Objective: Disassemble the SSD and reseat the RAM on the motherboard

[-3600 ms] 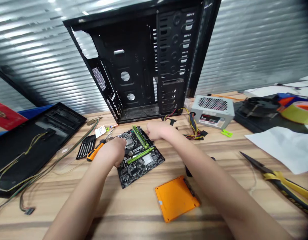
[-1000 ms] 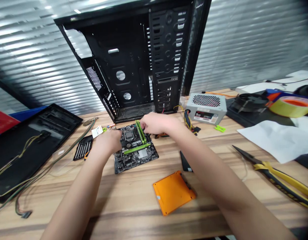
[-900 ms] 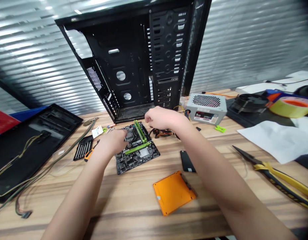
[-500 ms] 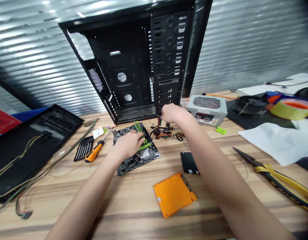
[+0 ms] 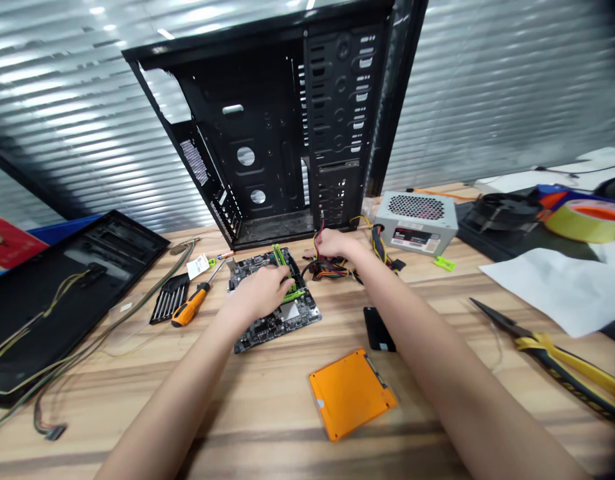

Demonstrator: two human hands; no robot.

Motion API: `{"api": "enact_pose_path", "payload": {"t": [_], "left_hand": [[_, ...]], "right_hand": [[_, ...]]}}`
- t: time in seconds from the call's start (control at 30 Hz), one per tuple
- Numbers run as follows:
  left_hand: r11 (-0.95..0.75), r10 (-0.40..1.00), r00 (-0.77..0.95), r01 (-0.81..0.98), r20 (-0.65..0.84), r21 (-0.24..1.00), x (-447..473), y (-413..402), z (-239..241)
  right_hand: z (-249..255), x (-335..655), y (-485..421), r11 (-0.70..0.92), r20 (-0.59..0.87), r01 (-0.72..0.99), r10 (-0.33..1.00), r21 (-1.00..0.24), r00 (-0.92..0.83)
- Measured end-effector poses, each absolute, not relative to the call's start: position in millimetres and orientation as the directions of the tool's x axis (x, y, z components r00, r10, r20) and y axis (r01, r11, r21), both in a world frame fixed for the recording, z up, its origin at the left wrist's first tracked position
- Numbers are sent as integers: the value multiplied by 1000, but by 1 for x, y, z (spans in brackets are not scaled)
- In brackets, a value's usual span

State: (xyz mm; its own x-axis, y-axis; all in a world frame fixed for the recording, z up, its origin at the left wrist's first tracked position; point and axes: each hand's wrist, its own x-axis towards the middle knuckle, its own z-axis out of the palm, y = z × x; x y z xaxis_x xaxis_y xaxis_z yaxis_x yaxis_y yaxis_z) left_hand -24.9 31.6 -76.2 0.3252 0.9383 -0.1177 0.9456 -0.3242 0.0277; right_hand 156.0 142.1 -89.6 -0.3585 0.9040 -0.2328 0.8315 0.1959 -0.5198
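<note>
My left hand [image 5: 264,290] rests over the motherboard [image 5: 280,327], its fingers loosely bent and apart from the thumb beside the green memory slots [image 5: 297,294]. The board lies flat in front of the upright black computer case [image 5: 267,127]. At the case's front lower edge, my right hand [image 5: 332,243] is closed on part of a cable bundle [image 5: 332,272], with red and yellow wires rising beside its fingertips. The fingertips are partly hidden. More cables run behind the right wrist toward the grey power supply [image 5: 416,223].
Near my forearms lie an orange drive [image 5: 352,393] and a black drive [image 5: 378,330]. Leftward are an orange screwdriver [image 5: 190,305], a bit set [image 5: 170,299] and a black side panel [image 5: 62,300]. Pliers [image 5: 542,353], paper [image 5: 547,287] and a fan [image 5: 500,213] are on the right.
My right hand has moved down and slightly left, lower among the cables. Cables and a black connector now show between its wrist and the power supply. The left hand stays over the motherboard.
</note>
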Motion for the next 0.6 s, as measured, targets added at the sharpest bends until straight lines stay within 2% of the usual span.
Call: {"api": "enact_pose_path", "payload": {"t": [0.27,0.4,0.47,0.6], "left_hand": [[-322,939,327,945,-106,61,-25,30,-77],[-309,942,319,945,-99,111,-25,31,-79],[-299,944,313,945,-101,133,-24,31,-78],[-280,948,299,947,-111,155,-24,30,-78]], "right_hand": [[-98,155,147,132,-194,600,874,-789,-446],[-95,162,150,-10,-123,177,759,-984,-640],[-93,165,150,-39,-43,22,686,-999,-726],[-90,168,146,17,114,-128,591,-992,-799]]}}
